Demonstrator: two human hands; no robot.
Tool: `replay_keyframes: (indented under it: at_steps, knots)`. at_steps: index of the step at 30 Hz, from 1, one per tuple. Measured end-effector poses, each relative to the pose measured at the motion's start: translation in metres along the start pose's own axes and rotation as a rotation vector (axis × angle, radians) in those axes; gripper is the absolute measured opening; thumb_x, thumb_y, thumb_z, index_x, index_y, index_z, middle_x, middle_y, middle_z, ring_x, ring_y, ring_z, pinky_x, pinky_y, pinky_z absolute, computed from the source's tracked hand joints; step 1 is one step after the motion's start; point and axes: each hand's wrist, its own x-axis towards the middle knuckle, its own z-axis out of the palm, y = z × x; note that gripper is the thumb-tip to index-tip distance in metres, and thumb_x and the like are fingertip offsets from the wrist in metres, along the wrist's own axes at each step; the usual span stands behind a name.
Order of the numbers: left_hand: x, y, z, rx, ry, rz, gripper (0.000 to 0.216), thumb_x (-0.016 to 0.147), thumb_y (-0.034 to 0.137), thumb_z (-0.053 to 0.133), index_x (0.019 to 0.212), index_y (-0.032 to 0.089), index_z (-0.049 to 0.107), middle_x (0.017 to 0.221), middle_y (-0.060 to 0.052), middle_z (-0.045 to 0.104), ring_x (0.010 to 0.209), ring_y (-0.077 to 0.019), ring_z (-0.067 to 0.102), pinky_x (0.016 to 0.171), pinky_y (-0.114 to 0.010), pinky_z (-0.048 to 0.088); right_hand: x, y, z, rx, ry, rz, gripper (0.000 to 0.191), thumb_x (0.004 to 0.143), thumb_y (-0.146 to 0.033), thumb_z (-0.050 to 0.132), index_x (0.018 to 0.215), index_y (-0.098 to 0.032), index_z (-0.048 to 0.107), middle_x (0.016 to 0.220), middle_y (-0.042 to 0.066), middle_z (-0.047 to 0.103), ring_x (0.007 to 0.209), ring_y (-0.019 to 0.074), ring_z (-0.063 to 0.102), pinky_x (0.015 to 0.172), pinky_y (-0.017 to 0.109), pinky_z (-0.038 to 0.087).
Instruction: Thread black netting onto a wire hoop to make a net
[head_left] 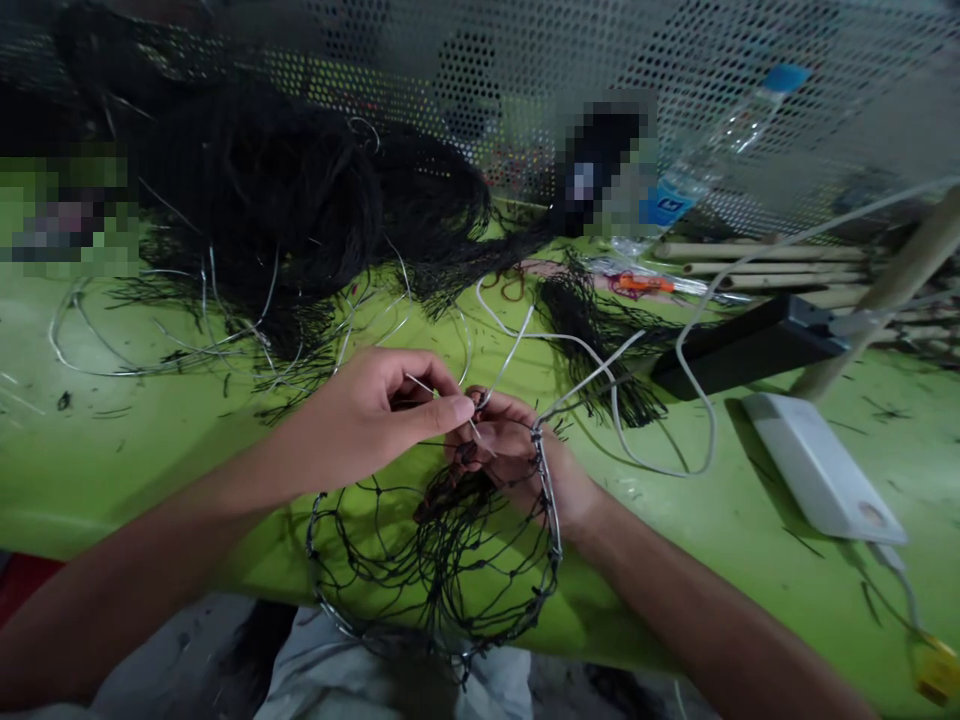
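A wire ring (553, 520) with black netting (442, 560) stretched across it hangs over the near edge of the green table (150, 440). My left hand (375, 405) is closed in a pinch on a thin metal wire (510, 360) at the ring's top. My right hand (517, 450) is curled around the ring's upper rim, with netting bunched in its fingers. The two hands touch at the fingertips.
A big heap of black netting (300, 200) and loose wires (150, 350) covers the far left of the table. A white power bank (821, 470) with a cable, a black bar (750, 345), wooden sticks (757, 255) and a plastic bottle (712, 150) lie at right. Perforated mesh stands behind.
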Motion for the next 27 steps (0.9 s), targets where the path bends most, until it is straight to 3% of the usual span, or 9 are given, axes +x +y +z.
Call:
replay_keyframes:
  at_steps: [7, 14, 19, 22, 27]
  knots:
    - [-0.004, 0.000, -0.001, 0.136, 0.050, 0.025, 0.022, 0.085, 0.040, 0.077, 0.088, 0.020, 0.071, 0.064, 0.004, 0.053, 0.056, -0.0097, 0.043, 0.048, -0.023, 0.029, -0.001, 0.001, 0.000, -0.047, -0.027, 0.000, 0.021, 0.070, -0.028, 0.088, 0.076, -0.020, 0.069, 0.072, -0.003, 0.059, 0.063, 0.0102, 0.052, 0.060, 0.024, 0.038]
    - [-0.009, 0.005, -0.007, 0.226, 0.025, 0.113, 0.031, 0.101, 0.047, 0.058, 0.102, 0.021, 0.074, 0.062, 0.004, 0.055, 0.049, -0.0078, 0.038, 0.042, -0.022, 0.023, -0.003, 0.000, -0.005, -0.002, -0.008, -0.026, 0.023, 0.071, -0.029, 0.089, 0.082, -0.020, 0.071, 0.075, -0.004, 0.060, 0.065, 0.0093, 0.054, 0.064, 0.024, 0.041]
    - [-0.008, 0.007, -0.004, 0.310, 0.082, 0.227, 0.026, 0.101, 0.041, 0.059, 0.097, 0.020, 0.074, 0.079, 0.002, 0.070, 0.065, -0.0093, 0.056, 0.051, -0.018, 0.037, -0.006, 0.001, -0.002, 0.010, -0.069, -0.012, 0.022, 0.074, -0.027, 0.087, 0.086, -0.020, 0.070, 0.077, -0.004, 0.059, 0.061, 0.0085, 0.049, 0.061, 0.024, 0.040]
    - [-0.008, 0.008, -0.005, 0.311, 0.056, 0.245, 0.027, 0.102, 0.041, 0.058, 0.096, 0.020, 0.073, 0.082, 0.001, 0.072, 0.074, -0.0114, 0.062, 0.059, -0.019, 0.045, -0.007, 0.002, 0.002, 0.051, -0.114, 0.023, 0.025, 0.073, -0.028, 0.087, 0.086, -0.020, 0.066, 0.085, -0.002, 0.063, 0.055, 0.0056, 0.039, 0.052, 0.022, 0.032]
    - [-0.007, 0.009, -0.008, 0.199, -0.011, 0.215, 0.021, 0.101, 0.035, 0.062, 0.089, 0.020, 0.071, 0.082, 0.001, 0.073, 0.078, -0.0121, 0.066, 0.062, -0.020, 0.045, -0.009, 0.004, 0.005, 0.082, -0.189, 0.020, 0.023, 0.078, -0.032, 0.081, 0.087, -0.021, 0.063, 0.080, -0.005, 0.059, 0.048, 0.0030, 0.024, 0.046, 0.022, 0.020]
